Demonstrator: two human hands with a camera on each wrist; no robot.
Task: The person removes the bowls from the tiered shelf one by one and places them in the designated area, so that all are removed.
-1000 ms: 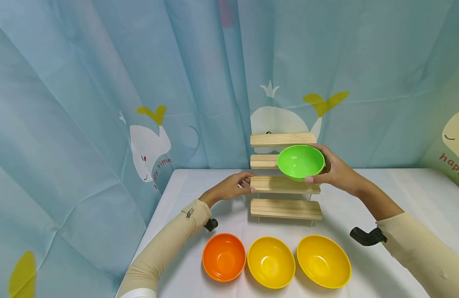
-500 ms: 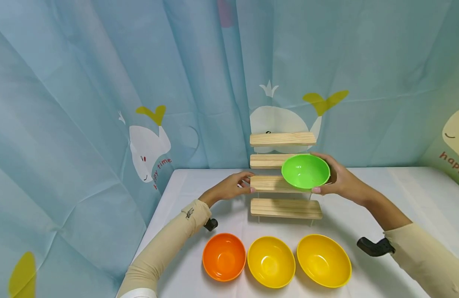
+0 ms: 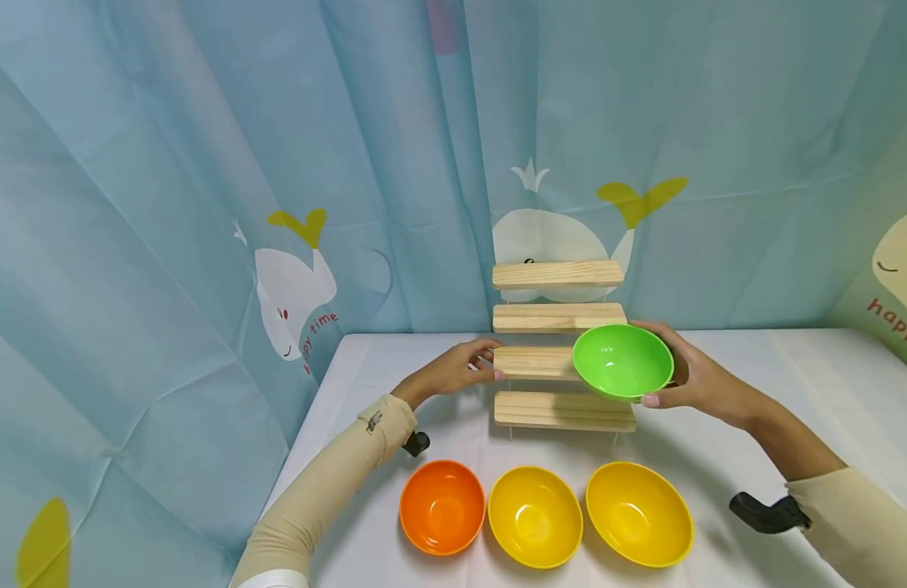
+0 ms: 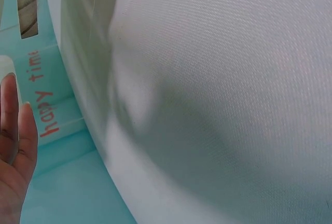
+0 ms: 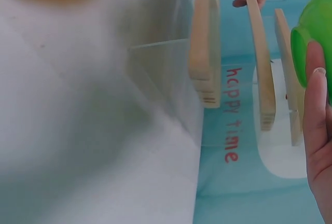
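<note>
A bright green bowl (image 3: 623, 361) is in my right hand (image 3: 707, 388), which grips it by its right side, thumb at the front of the rim. In the head view the bowl overlaps the right end of a tiered wooden rack (image 3: 564, 410). The right wrist view shows part of the green bowl (image 5: 319, 22) with thumb and fingers against it. My left hand (image 3: 453, 369) pinches the left end of the rack's second-lowest board, thumb in front and fingers behind. Only part of the left hand (image 4: 15, 156) appears at the edge of the left wrist view.
An orange bowl (image 3: 443, 508) and two yellow bowls, one in the middle (image 3: 536, 518) and one at right (image 3: 640, 514), stand in a row before the rack. The white table (image 3: 777, 384) meets a blue curtain (image 3: 409, 163) behind and at left.
My right hand has brought the green bowl down, rightward and nearer, from before the upper boards to the lower ones. The left hand has stayed at the rack.
</note>
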